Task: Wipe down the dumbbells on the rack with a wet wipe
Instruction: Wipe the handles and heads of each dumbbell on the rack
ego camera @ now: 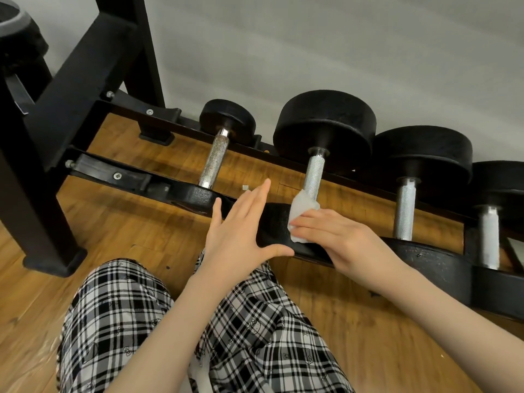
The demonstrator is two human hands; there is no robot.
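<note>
— Four dumbbells lie side by side on the black rack [436,259] in the head view, yes?

— Yes. The second dumbbell [314,171] from the left is the one being handled. The right hand [337,239] presses a white wet wipe [302,211] against the near head of that dumbbell, where the knurled handle meets it. The fingers lie fairly flat over the wipe; whether they pinch it I cannot tell.

— And the left hand [241,231]?

— Released, fingers straight and spread, thumb out, laid against the left side of the same near head. It grasps nothing.

— The other dumbbells?

— A smaller dumbbell [214,160] sits to the left, two larger ones to the right, all resting across the rails.

— Anything else?

— Plaid trousers [119,321] below, on a wooden floor [127,231], and a grey wall [312,46] behind the rack.
</note>
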